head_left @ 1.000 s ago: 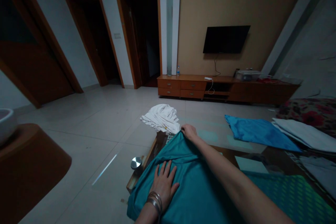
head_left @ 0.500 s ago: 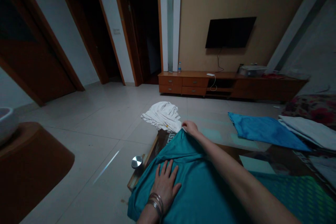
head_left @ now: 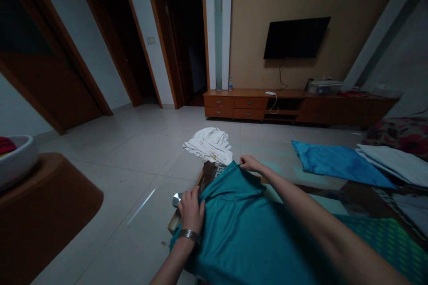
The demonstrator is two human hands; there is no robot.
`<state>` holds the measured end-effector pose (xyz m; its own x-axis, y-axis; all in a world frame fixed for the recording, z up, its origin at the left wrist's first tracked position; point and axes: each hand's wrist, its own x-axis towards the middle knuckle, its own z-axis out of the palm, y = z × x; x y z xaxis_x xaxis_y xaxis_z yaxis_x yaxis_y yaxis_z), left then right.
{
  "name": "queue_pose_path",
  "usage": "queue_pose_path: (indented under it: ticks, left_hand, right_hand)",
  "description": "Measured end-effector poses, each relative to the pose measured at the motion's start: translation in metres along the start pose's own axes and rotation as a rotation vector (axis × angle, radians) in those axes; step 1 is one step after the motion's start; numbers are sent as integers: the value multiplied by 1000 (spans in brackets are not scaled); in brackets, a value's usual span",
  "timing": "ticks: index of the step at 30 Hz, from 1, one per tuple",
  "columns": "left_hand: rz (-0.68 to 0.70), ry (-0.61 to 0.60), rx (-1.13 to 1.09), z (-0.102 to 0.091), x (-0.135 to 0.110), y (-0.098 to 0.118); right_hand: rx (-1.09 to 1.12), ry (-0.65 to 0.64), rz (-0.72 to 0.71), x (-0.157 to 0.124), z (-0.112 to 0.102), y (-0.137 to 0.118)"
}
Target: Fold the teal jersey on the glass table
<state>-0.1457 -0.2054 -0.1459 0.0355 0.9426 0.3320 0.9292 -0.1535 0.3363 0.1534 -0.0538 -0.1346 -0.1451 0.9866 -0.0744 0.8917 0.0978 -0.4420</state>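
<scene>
A teal cloth garment (head_left: 240,231) is spread over the near end of a low glass-topped table. At its far corner my right hand (head_left: 251,164) pinches the fabric and holds it slightly raised. My left hand (head_left: 191,210), with metal bracelets on the wrist, is at the garment's left edge, fingers bent over the edge and thumb against the cloth; its fingertips are partly hidden. A round silver table fitting (head_left: 177,199) shows just beyond the left fingers. Past the far corner lies a crumpled white cloth (head_left: 212,144).
Folded blue cloth (head_left: 334,162) and folded white cloth (head_left: 397,164) lie on the table at right, with green patterned fabric (head_left: 384,240) nearer me. At left, a white bowl (head_left: 23,162) stands on a brown rounded surface (head_left: 63,205). A TV cabinet (head_left: 250,109) lines the far wall.
My left hand has moved from lying flat on the garment to its left edge, fingers now bent. The right hand still pinches the far corner, slightly farther right. The view has shifted a little.
</scene>
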Motion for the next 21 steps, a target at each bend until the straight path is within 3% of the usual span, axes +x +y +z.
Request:
queue_pose_path:
  ticks: [5,10,13,16,18,21]
  left_hand:
    - [-111,-285,-77,5,30,-25]
    - [-149,-303,-114,9,44,-31]
    - [-121,-305,-21,7,46,-26]
    - [-3,-224,157,3,44,-13]
    - [154,-179,221,3,42,-1]
    - [462,-270,176,12,37,19]
  right_hand:
    - [128,89,36,6,-4,1]
    - [160,182,104,27,10,-1]
    - [141,220,159,36,23,-1]
    - [118,242,207,39,37,-2]
    - [110,249,224,39,40,-4]
    - [106,246,232,36,32,-4]
